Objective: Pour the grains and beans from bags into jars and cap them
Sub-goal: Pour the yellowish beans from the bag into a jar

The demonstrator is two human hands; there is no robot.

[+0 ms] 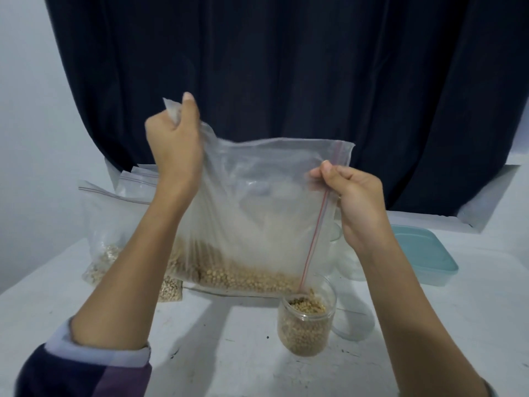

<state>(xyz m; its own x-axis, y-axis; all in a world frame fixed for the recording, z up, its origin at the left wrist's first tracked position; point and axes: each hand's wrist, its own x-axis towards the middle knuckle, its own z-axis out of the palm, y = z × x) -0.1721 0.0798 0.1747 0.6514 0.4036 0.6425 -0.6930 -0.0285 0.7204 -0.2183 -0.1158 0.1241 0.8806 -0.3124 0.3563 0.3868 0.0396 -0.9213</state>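
On the white desk point(243, 353) we've got both hands' fingers point(326, 170) gripping the bag point(257, 202), jar point(306, 325) at 5 o'clock nearly full, uncapped, more bags point(103, 224) waiting at 9.

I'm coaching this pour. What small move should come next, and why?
Probably lift the left hand a little higher. Many beans still sit along the bag's low edge, while its open corner, pinched by the right hand, already points into the jar.
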